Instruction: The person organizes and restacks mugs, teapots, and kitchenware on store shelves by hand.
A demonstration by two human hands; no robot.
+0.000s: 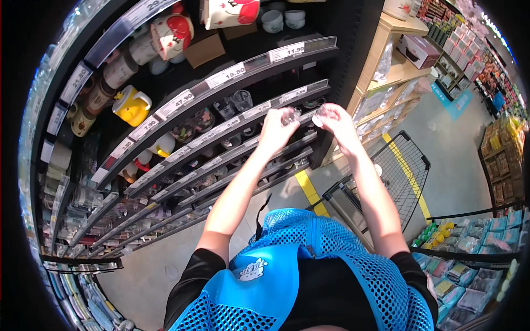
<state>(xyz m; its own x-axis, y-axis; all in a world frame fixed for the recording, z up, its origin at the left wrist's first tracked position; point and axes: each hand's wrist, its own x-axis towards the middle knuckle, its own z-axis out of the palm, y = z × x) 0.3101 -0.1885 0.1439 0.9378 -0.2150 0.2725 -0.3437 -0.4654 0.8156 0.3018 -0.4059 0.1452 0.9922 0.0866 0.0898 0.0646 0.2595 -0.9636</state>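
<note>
Both my arms reach forward to the right end of a dark shelf unit. My left hand point(277, 131) is closed round a small clear glass point(290, 116), which looks see-through; its exact shape is hard to make out. A short way to the right, my right hand point(338, 124) has its fingers curled together at a small, clear, shiny thing point(317, 119), too small to name. The two hands are apart, in front of the price-label strips. Clear glasses point(242, 100) stand on the shelf left of my left hand.
A yellow cup point(132, 106) and patterned mugs line the shelves at left. To the right stand a wooden shelf point(406, 25) and a wire shopping cart point(406, 165), close to my right forearm. Yellow tape point(309, 190) marks the grey floor. Packaged goods point(469, 276) fill racks at lower right.
</note>
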